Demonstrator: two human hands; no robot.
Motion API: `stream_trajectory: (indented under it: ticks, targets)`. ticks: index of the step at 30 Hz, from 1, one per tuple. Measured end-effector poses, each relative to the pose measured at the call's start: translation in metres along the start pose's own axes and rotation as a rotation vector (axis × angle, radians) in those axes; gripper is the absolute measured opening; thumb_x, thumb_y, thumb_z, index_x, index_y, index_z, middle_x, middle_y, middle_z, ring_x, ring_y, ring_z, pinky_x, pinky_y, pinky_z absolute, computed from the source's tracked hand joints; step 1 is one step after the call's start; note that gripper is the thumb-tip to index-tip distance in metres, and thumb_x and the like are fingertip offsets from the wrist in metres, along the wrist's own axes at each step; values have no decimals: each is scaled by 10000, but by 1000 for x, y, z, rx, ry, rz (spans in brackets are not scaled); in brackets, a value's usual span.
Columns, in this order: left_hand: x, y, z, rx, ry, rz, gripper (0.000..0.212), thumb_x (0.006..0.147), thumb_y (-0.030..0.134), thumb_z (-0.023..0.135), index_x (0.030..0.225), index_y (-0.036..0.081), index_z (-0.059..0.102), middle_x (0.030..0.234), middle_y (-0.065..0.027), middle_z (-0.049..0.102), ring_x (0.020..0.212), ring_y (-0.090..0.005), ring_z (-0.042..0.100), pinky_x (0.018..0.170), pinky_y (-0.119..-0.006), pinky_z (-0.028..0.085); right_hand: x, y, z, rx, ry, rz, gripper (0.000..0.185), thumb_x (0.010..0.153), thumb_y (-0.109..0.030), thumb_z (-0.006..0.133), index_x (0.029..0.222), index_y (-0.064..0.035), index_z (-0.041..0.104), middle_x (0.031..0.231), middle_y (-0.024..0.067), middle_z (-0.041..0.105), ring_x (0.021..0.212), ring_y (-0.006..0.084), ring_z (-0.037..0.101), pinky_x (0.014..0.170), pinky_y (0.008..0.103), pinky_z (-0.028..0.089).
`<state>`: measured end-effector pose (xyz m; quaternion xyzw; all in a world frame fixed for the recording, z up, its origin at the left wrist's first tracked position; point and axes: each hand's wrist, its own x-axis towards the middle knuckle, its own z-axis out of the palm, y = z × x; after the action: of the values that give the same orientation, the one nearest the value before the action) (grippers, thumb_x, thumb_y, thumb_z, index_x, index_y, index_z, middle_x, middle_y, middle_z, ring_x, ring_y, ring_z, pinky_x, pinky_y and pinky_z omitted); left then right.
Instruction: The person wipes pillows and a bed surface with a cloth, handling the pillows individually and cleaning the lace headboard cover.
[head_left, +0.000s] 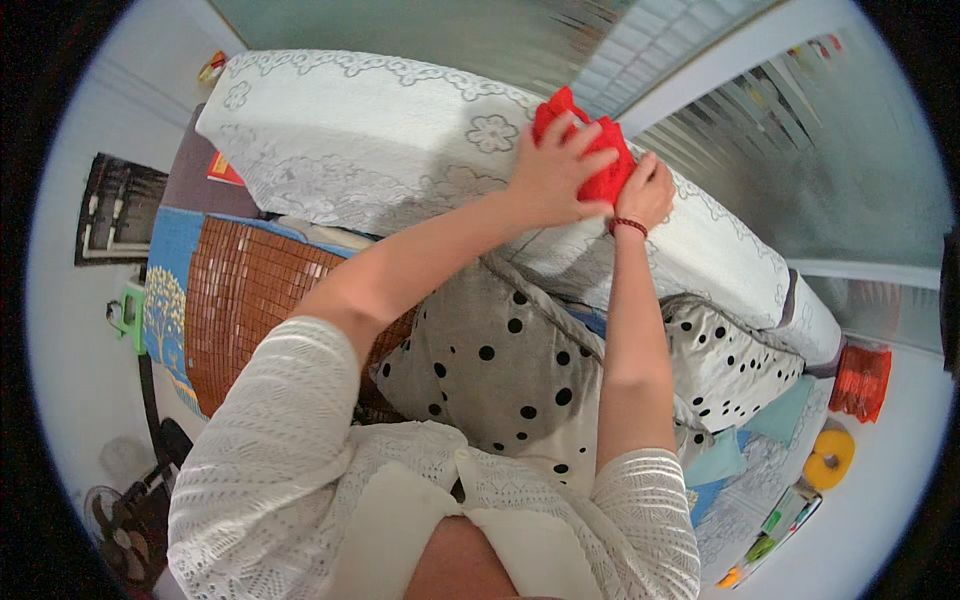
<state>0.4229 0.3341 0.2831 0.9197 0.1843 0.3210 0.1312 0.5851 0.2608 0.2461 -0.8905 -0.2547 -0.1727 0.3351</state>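
A crumpled red cloth-like piece (616, 154) with ruffled edges lies against the top of the sofa back, over its white quilted cover (360, 112). My left hand (559, 172) is over its left side, slightly blurred, fingers spread wide across the red material. On its right edge my right hand (649, 195) is closed, with the fingertips partly hidden. A dark red bead bracelet (628, 226) circles my right wrist. Below my arms sit a grey polka-dot cushion (487, 375) and, to the right, a white polka-dot cushion (731, 360).
A brown bamboo mat (247, 292) covers the seat at left over a blue cloth (166, 277). Behind the sofa stand glass panels (750, 172) with a white frame. At right are a red object (861, 384), a yellow ring (829, 459) and a narrow tray (787, 517).
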Motion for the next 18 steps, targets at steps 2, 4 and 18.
stream_trajectory:
  ticks: [2, 4, 18]
  targets:
    - [3, -9, -6, 144, -185, 32, 671, 638, 528, 742, 1233, 264, 581, 1330, -64, 482, 1208, -330, 437, 933, -555, 381, -3, -10, 1, 16, -29, -3, 426, 944, -400, 431, 976, -57, 681, 1016, 140, 661, 984, 345, 571, 852, 480, 418]
    - [3, -27, -12, 149, -303, 53, 616, 636, 472, 750, 1196, 259, 606, 1267, -51, 523, 1152, -308, 467, 886, -520, 432, -4, -12, 2, 34, -78, 0, 432, 946, -398, 425, 981, -49, 678, 1022, 143, 659, 987, 347, 568, 858, 475, 418]
    - [-116, -304, -201, 552, 1, -578, 487, 721, 397, 649, 1186, 254, 639, 1180, -56, 591, 1064, -301, 556, 859, -441, 512, -2, -8, 3, -53, -46, -10, 504, 943, -459, 374, 984, -80, 703, 1021, 134, 670, 979, 340, 599, 856, 439, 445]
